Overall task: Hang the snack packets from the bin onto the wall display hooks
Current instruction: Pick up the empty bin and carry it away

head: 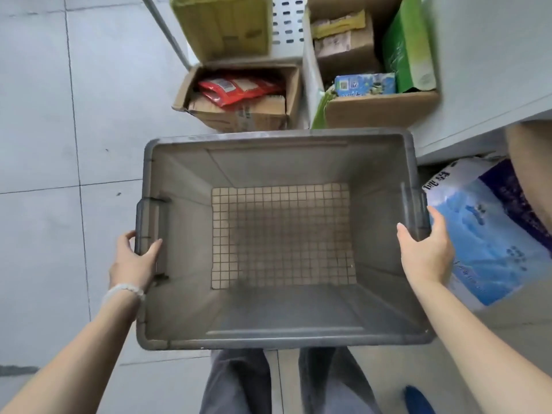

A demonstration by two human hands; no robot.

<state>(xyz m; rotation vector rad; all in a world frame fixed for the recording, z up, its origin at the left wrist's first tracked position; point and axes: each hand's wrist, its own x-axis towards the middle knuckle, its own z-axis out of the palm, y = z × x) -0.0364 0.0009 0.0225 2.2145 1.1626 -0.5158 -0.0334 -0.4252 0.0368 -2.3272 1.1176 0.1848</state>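
The empty grey bin (280,240) is gripped at both side handles, left hand (134,261) and right hand (425,249) curled closed around them, presumably for level carrying.

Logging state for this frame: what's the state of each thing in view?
bin: empty, held at both side handles
left hand: grips left handle
right hand: grips right handle
red packets: lying in an open carton
carton: open, flaps up
blue bag: lying beside the bin's right side
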